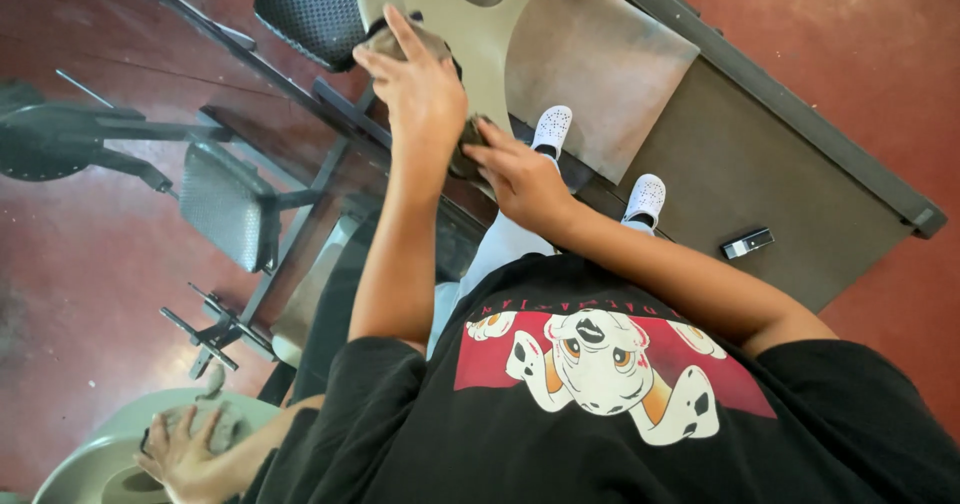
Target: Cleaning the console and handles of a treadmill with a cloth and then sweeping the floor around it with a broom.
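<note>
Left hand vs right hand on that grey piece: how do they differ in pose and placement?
The left hand sits higher on the grey moulded piece, fingers stretched out over a dark pad at its edge; the right hand sits lower, fingers curled around a small dark lump. The left forearm runs nearly straight up the view; the right forearm comes in on a slant. Both are bare and touch the same piece.

Floor (80, 274) showing dark red with worn patches; mat (760, 184) lying brown with a grey edge strip; cloth (600, 74) reading mottled grey-brown; shirt (620, 434) appearing black, carrying a red panel and a white, black-spotted dog print; shoes (552, 127) showing white, perforated; seat pad (312, 6) showing black, dotted texture; olive-grey moulded piece (445, 9) sitting pale and plain.
</note>
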